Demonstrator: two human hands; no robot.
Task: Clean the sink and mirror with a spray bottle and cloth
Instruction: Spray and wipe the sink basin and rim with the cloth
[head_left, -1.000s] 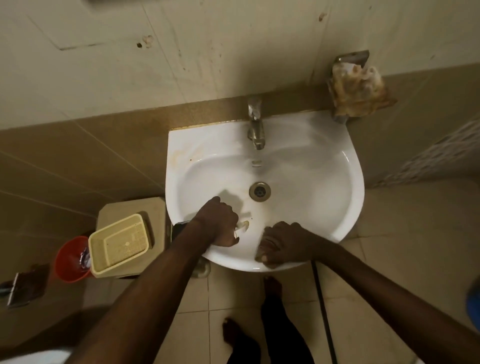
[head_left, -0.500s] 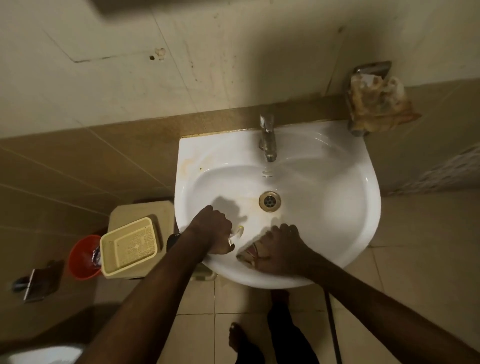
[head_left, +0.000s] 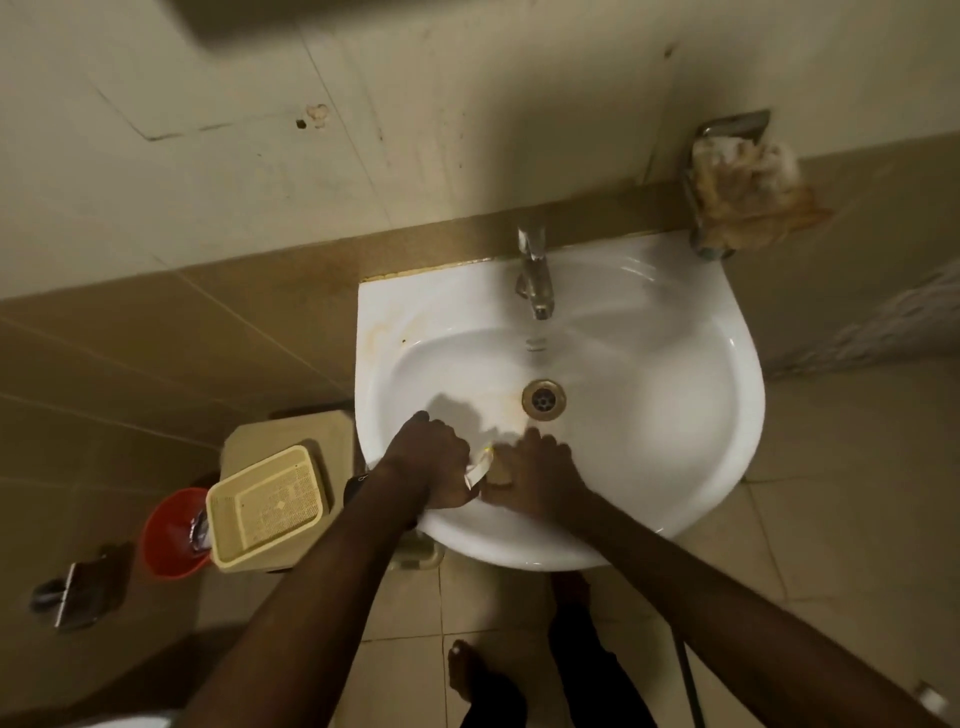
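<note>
The white sink (head_left: 675, 467) hangs on the tiled wall, with brownish stains near its drain (head_left: 543, 399) and on its left ledge. Both hands are inside the near part of the basin, almost touching. My left hand (head_left: 434, 462) is curled round a small whitish object (head_left: 480, 464) whose tip sticks out toward the right hand; what it is cannot be told. My right hand (head_left: 543, 475) holds a small tan cloth or pad (head_left: 500, 475) down on the basin, fingers pointing at the drain. No spray bottle is recognisable.
A metal tap (head_left: 535, 275) stands at the sink's back. A crumpled brownish rag (head_left: 748, 192) sits in a wall holder at the back right. Left of the sink, a cream basket (head_left: 267, 506) rests on a bin beside a red bucket (head_left: 166, 535). My bare feet stand below.
My right hand has moved off the front rim into the basin, toward the drain and the left hand. The left hand has stayed in roughly the same place, still gripping its object.
</note>
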